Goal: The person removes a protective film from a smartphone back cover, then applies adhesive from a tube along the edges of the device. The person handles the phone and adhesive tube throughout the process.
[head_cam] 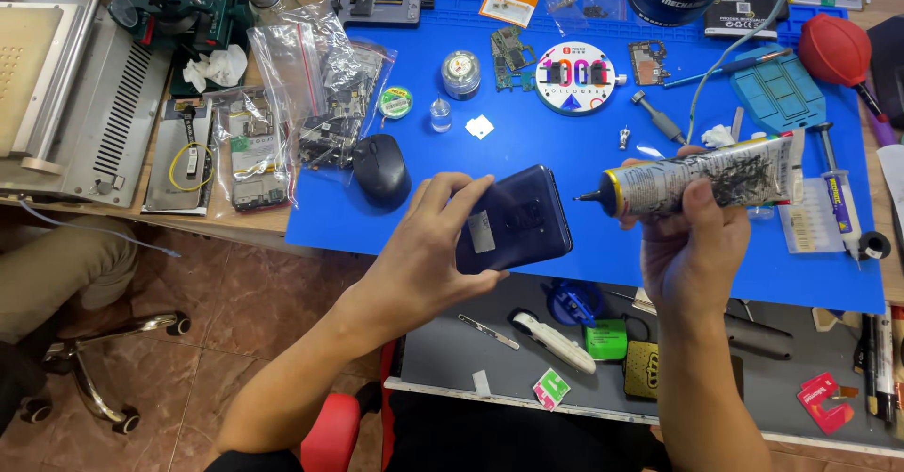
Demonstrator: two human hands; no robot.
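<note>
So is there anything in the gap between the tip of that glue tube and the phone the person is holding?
Nothing visible. The right hand holds the glue tube with its black nozzle pointing at the dark blue phone in the left hand. Only open air above the blue mat lies between them.

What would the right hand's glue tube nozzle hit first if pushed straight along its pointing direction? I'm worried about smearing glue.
Probably the dark blue smartphone held in the left hand. The crumpled white glue tube in the right hand points its black nozzle left, toward the phone's upper right edge, though depth is unclear.
</note>
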